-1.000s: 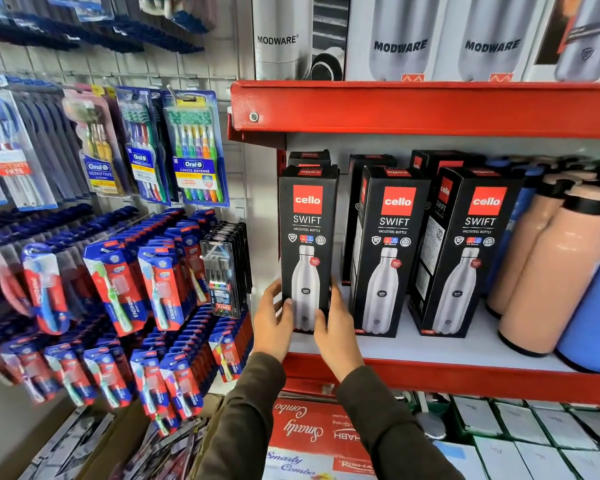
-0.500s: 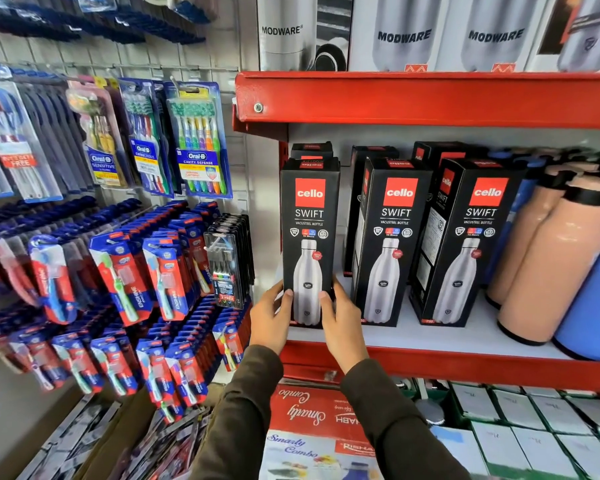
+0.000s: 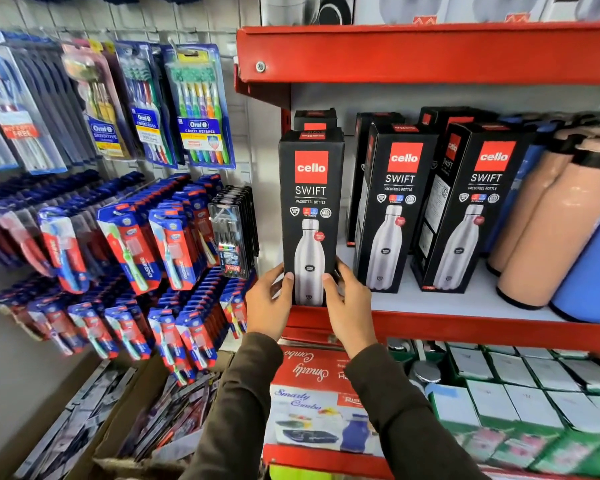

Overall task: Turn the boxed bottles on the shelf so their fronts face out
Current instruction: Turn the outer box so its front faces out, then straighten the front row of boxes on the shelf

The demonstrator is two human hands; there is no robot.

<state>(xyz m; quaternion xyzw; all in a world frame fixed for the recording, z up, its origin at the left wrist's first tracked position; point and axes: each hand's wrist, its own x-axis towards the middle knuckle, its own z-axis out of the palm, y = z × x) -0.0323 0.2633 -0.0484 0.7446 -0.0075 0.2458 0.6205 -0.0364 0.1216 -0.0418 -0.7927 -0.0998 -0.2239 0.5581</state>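
Note:
Three black Cello Swift bottle boxes stand in the front row of the white shelf point(image 3: 465, 303) with the red lip. The left box point(image 3: 310, 202) faces straight out, at the shelf's front edge. My left hand point(image 3: 269, 301) grips its lower left side and my right hand point(image 3: 349, 304) grips its lower right side. The middle box point(image 3: 395, 206) and the right box point(image 3: 478, 206) stand upright, angled slightly so a side panel shows beside the front. More black boxes point(image 3: 378, 126) stand behind them, mostly hidden.
Peach flasks point(image 3: 551, 230) and a blue flask point(image 3: 596, 265) stand at the shelf's right. A red upper shelf point(image 3: 430, 53) hangs overhead. Toothbrush packs point(image 3: 194, 109) hang on the wall at left. Boxed goods point(image 3: 312, 396) fill the shelf below.
The view has shifted upward and closer. Both hands stay on the left box's lower sides, and the box sits a little more squarely facing out.

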